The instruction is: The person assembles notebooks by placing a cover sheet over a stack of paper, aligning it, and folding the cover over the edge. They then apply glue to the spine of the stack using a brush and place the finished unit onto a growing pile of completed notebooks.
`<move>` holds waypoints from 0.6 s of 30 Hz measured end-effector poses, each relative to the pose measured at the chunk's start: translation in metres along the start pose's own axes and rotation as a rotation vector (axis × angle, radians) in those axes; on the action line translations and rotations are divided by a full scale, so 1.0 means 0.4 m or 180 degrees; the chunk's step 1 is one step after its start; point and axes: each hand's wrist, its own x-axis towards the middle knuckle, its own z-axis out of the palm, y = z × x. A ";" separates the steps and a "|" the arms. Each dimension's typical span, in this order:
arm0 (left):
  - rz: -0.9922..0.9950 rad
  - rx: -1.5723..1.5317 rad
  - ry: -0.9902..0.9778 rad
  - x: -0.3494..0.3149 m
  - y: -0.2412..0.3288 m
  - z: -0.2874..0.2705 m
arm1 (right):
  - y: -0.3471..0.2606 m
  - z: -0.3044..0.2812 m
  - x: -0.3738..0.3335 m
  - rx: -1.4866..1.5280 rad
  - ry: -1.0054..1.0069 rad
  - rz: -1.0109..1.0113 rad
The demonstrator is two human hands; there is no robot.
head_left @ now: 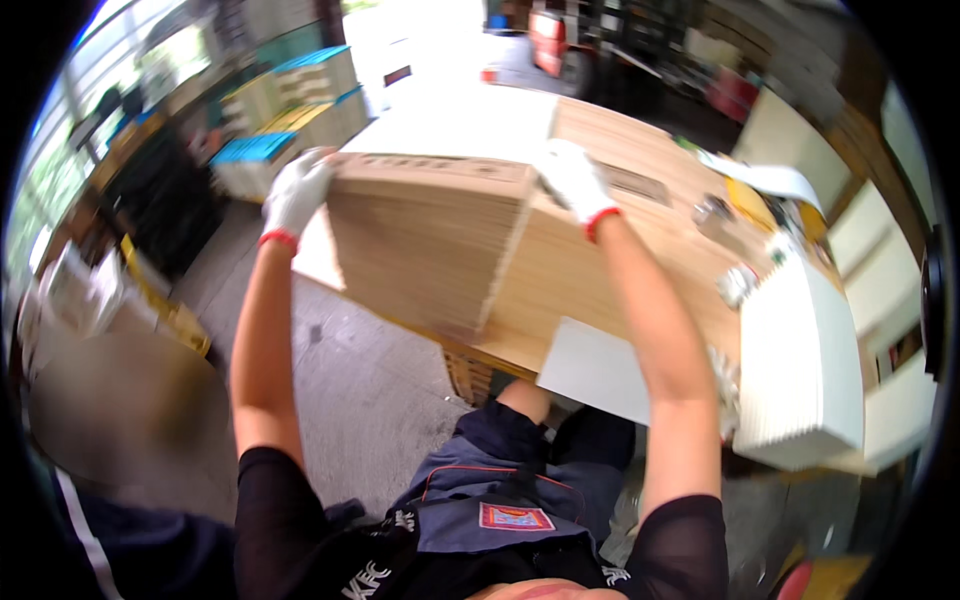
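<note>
A tall block of thin brown sheets (420, 250), apparently cardboard, stands on the light wooden tabletop (580, 270); its layered side is smeared by motion. A row of dark marks runs along its top edge. My left hand (298, 192), in a white glove with a red cuff, is closed at the block's upper left corner. At the upper right corner my right hand (573, 178), gloved the same way, grips the edge with bent fingers. White sheets (450, 125) lie just behind the block. A flat pale sheet (598, 368) lies at the table's near edge, below my right forearm.
A stack of white panels (800, 365) stands at the table's right end, near a clear jar (712, 215) and loose odds and ends. Blue-topped stacks (255, 150) are beyond the left side. Another person in dark clothing (150, 550) is close at lower left. A red vehicle (550, 45) stands behind.
</note>
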 end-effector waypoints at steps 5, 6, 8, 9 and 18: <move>0.1768 -0.0611 0.1381 -0.094 0.215 0.122 | 0.058 -0.033 -0.164 0.1329 0.0365 0.0072; 0.1967 -0.0411 0.1460 -0.137 0.298 0.141 | 0.088 -0.043 -0.226 0.1464 0.0451 -0.0165; 0.2475 -0.0437 0.1403 -0.202 0.385 0.200 | 0.077 -0.111 -0.371 0.1246 0.0285 0.0010; 0.2904 -0.0589 0.0935 -0.240 0.457 0.231 | 0.095 -0.153 -0.447 0.0949 0.0215 0.0243; 0.4020 -0.1514 -0.1525 -0.490 1.011 0.662 | 0.231 -0.464 -0.969 -0.2206 0.1337 0.1438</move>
